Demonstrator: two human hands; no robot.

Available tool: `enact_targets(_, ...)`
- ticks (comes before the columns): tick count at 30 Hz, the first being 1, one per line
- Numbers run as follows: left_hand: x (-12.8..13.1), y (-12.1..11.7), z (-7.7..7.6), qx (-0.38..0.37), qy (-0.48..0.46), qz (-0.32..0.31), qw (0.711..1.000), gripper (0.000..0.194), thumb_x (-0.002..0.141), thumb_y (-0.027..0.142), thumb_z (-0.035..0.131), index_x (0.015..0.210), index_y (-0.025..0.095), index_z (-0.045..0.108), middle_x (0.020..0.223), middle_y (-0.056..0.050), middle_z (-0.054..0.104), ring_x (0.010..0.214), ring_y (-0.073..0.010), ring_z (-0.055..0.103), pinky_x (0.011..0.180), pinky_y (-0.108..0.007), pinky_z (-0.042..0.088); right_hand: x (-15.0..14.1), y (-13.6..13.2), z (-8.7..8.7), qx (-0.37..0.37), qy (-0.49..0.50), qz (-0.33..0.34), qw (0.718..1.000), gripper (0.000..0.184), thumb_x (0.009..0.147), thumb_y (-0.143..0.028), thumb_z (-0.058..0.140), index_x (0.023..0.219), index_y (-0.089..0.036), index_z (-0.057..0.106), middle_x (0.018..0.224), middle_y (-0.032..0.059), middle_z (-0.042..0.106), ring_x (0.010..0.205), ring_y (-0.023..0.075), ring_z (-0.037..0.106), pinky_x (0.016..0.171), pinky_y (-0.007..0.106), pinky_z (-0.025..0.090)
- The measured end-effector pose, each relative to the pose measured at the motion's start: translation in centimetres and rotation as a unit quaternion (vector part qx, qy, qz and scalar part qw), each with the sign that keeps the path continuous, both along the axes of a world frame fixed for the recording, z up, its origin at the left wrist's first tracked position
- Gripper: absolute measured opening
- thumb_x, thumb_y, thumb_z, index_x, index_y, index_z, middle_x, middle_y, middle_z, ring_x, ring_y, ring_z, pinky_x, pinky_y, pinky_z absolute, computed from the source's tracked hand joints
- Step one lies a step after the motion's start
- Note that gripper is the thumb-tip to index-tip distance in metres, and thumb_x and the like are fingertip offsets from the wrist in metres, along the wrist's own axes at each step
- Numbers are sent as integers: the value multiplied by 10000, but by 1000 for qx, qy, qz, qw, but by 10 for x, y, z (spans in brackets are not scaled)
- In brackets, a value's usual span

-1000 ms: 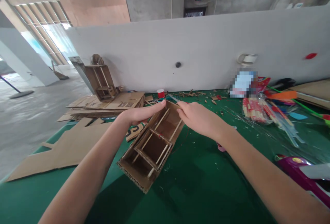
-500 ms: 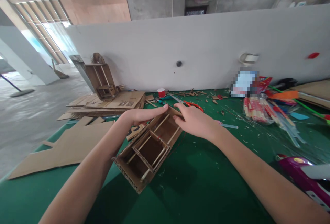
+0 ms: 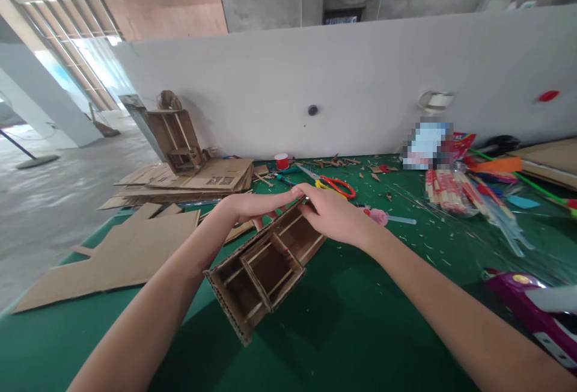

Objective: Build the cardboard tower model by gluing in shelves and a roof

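Note:
A narrow open cardboard box (image 3: 252, 308) tilts over the green table, its near end closer to me. Thin wooden sticks cross its inside, and a smaller cardboard frame (image 3: 294, 273) sits in the middle. My right hand (image 3: 331, 214) grips the far end, fingers over the rim with the tips partly hidden. My left hand (image 3: 261, 204) holds the far left side, one finger stretched to the far corner where both hands meet and the others bent against the wall. Just beyond my hands lie orange-handled scissors (image 3: 340, 187) and a pink item (image 3: 378, 217) with a clear stick.
Flat cardboard sheets (image 3: 157, 245) lie at left, with a cardboard model (image 3: 178, 139) standing on a stack behind. A red-and-white spool (image 3: 282, 162) is near the wall. At right are packaged sticks (image 3: 444, 192) and a purple device (image 3: 518, 302). Scraps litter the green table (image 3: 383, 332).
The box has shifted slightly right and turned, its far end now lower to the right. My right hand has moved right over its rim, and more of the scissors and pink item shows.

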State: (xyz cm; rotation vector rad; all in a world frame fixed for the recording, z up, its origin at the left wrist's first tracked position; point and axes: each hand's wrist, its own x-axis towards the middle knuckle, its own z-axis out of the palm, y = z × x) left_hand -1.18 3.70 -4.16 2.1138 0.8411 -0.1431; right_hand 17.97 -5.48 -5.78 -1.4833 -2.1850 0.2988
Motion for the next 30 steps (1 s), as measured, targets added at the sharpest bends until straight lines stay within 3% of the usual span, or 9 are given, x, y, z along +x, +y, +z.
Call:
enact_targets(3,3,-3,3,-42,34,15,998,868,814,815,199,1539,357,62,1627,-48,88,1426,-394,265,927,-447,502,1,4,-4,0,-8,1,1000,267,935,-200,415,1162,-201,554,1144,103,665,1013,250,637,826,373,479)
enact_targets(7,2,0,0,-31,29,-3,999,877,825,786,312,1540,345,60,1636,-44,66,1462,-364,162,992,-449,462,0,2,-2,11,-13,-14,1000,317,929,-184,409,1220,-184,534,1210,130,644,1075,270,618,859,398,480)
enact_targets(12,-4,8,-3,-45,-56,-8,997,868,818,743,431,1532,335,154,1634,-51,91,1468,-332,174,1105,-466,326,-5,-11,15,46,-2,-50,998,435,940,-272,435,1363,-172,441,1279,150,608,1098,295,611,873,431,495)
enact_targets(19,-12,6,10,-41,-111,28,993,893,791,700,527,1529,318,201,1629,-47,128,1458,-370,187,1108,-458,327,-4,-21,30,95,25,-49,994,462,935,-308,466,1382,-199,428,1386,122,542,1217,286,547,949,443,487)
enact_targets(25,-14,2,15,-34,-145,15,989,1003,762,738,527,1543,228,156,1625,-98,115,1481,-360,108,1160,-492,241,6,-23,40,24,72,-8,997,560,933,-523,467,1413,-242,399,1480,104,452,1325,301,453,1022,464,449)
enact_targets(30,-22,3,20,-79,-209,4,975,931,803,598,597,1544,263,145,1612,-93,184,1470,-364,166,1141,-490,304,15,-30,54,-30,108,-18,994,525,960,-577,367,1406,-306,429,1424,89,515,1221,308,550,905,450,528)
